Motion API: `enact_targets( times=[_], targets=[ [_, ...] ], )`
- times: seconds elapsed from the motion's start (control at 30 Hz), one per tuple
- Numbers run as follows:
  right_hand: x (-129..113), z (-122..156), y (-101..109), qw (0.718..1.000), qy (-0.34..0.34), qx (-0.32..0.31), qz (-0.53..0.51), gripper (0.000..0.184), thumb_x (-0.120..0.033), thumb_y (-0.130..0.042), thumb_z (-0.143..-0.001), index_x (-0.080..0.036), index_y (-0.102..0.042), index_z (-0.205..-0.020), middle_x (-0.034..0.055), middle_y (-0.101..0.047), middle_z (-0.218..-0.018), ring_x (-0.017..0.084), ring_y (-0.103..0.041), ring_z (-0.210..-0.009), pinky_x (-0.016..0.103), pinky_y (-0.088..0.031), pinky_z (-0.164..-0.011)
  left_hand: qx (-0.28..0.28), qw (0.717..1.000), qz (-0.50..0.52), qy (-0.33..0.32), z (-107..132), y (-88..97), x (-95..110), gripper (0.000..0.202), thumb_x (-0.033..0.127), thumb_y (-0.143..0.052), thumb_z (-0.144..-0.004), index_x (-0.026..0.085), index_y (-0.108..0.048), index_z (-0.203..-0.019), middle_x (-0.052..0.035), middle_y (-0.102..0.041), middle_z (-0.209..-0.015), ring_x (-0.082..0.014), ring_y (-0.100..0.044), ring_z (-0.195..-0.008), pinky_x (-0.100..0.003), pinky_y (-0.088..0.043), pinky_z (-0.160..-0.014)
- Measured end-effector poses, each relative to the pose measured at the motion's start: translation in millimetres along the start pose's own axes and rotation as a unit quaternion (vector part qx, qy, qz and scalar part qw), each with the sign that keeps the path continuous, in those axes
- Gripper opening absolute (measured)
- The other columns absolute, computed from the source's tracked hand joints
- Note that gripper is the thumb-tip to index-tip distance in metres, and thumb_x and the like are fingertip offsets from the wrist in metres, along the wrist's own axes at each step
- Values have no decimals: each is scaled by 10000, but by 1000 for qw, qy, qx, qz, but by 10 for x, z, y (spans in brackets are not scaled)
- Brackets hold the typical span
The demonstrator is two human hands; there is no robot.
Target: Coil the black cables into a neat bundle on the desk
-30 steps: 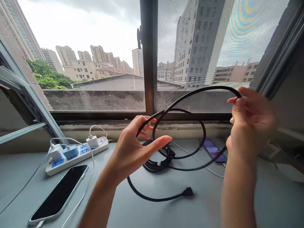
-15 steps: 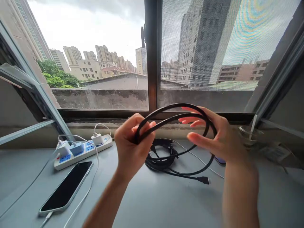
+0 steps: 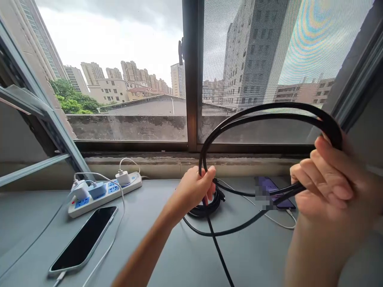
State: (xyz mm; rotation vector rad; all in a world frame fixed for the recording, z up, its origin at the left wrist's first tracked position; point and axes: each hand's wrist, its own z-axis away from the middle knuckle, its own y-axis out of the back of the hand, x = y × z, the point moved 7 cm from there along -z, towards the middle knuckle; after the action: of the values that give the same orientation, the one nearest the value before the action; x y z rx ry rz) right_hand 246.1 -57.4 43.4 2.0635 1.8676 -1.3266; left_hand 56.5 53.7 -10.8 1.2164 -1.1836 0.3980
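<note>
A thick black cable (image 3: 269,106) hangs in wide loops between my two hands, above the table. My right hand (image 3: 329,179), at the right, is closed around the loops, with strands passing through its fist. Lower and nearer the middle, my left hand (image 3: 197,183) pinches the cable at the left side of the loops. From below that hand one strand runs down out of the bottom of the view. Behind the left hand a coiled black cable (image 3: 214,207) lies on the table, partly hidden by the hand and the loops.
On the grey table (image 3: 167,255), a white power strip (image 3: 104,195) with chargers stands at the left. A phone (image 3: 85,239) lies before it, a white cord (image 3: 115,235) alongside. Another phone (image 3: 271,185), also corded, lies behind the loops. A window frame (image 3: 191,79) rises at the back.
My right hand has gone from open to closed around the loops, moving right. My left hand has moved right and slightly down. The loops are larger, and one strand now runs toward me.
</note>
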Motion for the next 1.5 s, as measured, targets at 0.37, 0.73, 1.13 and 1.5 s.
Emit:
enact_targets(
  times=[0.37, 0.73, 1.13, 1.5],
  targets=[
    [-207, -14, 152, 998, 19, 51, 10, 140, -180, -624, -760, -291, -710, -759, -95, 41, -339, 53, 66, -232, 277, 27, -241, -385, 921, 57, 22, 343, -625, 47, 827, 606, -61, -891, 85, -647, -1150, -53, -591, -478, -134, -527, -395, -232, -415, -475],
    [217, -183, -283, 988, 15, -113, -108, 125, -217, -568, -775, -317, -607, -839, -148, -12, -284, 45, 59, -184, 165, -9, -198, 66, 994, 66, -65, 80, -20, 99, 418, 511, -330, -902, 218, -627, -917, -36, -673, -995, -118, -578, -534, -271, -459, -607],
    [642, -159, -528, 984, -6, -166, 68, 546, -300, -696, -761, -302, -391, -1214, -89, -601, -788, 46, -452, -342, 216, -482, -392, 238, 902, 246, -264, 52, 625, 198, 176, 320, -558, -835, 241, -459, -957, 92, -513, -516, -125, -584, -431, -206, -438, -398],
    [508, 104, -883, 905, 170, -224, 319, 247, -206, -708, -715, -227, -671, -958, -3, -633, -883, 131, -561, -776, 249, -430, -691, 270, 918, 116, -267, 265, 518, 384, 152, 82, -585, -645, 168, -692, -710, 55, -584, -472, -11, -285, -300, -165, -188, -304]
  ],
)
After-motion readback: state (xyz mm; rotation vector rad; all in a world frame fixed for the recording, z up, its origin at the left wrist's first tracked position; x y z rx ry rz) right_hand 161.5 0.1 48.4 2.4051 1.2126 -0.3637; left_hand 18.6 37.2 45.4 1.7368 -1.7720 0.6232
